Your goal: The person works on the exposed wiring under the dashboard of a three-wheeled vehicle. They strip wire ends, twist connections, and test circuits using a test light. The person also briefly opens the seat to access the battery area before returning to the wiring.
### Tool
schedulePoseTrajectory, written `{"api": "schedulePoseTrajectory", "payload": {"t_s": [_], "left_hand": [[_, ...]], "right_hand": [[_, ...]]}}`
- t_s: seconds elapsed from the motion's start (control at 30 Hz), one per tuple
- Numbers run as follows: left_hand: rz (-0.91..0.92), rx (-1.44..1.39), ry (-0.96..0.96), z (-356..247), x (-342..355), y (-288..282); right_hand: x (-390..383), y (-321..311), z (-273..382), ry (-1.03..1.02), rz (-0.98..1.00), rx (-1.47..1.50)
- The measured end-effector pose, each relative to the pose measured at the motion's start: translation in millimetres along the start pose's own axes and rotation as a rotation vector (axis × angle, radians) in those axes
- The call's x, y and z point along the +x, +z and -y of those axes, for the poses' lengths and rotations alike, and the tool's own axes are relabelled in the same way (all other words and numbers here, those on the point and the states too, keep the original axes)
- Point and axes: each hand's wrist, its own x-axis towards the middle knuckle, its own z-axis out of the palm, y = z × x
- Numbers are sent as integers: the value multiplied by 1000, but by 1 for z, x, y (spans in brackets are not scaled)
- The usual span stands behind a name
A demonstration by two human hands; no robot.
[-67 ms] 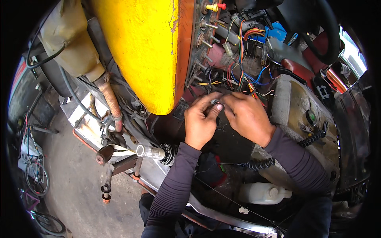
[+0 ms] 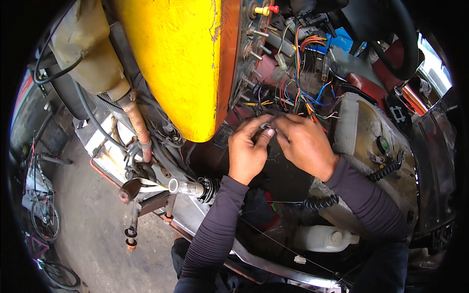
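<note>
Two bare hands meet over the gap beside one yellow panel [image 2: 171, 63]: the left hand [image 2: 247, 150] pinches one small grey piece [image 2: 265, 125] between thumb and forefinger, while the right hand [image 2: 307, 145] has its fingers curled in at the same spot, its thumb hidden, so I cannot tell whether it also grips. That piece lies at the fingertips, just below the loose ends of several coloured wires [image 2: 298, 80], too tangled to count, in orange, blue, red, yellow and white. Two knobs, one yellow knob [image 2: 262, 10] and one red knob [image 2: 274, 9], stick out at the top of the panel's edge, above a row of several threaded studs [image 2: 256, 32]. One black steering wheel [image 2: 413, 44] shows in part at upper right, one whitish plastic jug [image 2: 321, 238] lies on its side below the right forearm, and one clear cylinder [image 2: 187, 188] sits left of the left sleeve. Two bicycle wheels [image 2: 45, 218] show at far left. One small white tag [image 2: 299, 259] near the jug is too small to read.
</note>
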Motion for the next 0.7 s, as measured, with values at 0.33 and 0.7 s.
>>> {"api": "schedulePoseTrajectory", "payload": {"t_s": [0.33,0.7], "left_hand": [[-46,127,57,-6,7,1],[-25,190,79,-12,7,3]], "right_hand": [[5,-2,4,49,54,-75],[3,-4,1,-21,62,-202]]}}
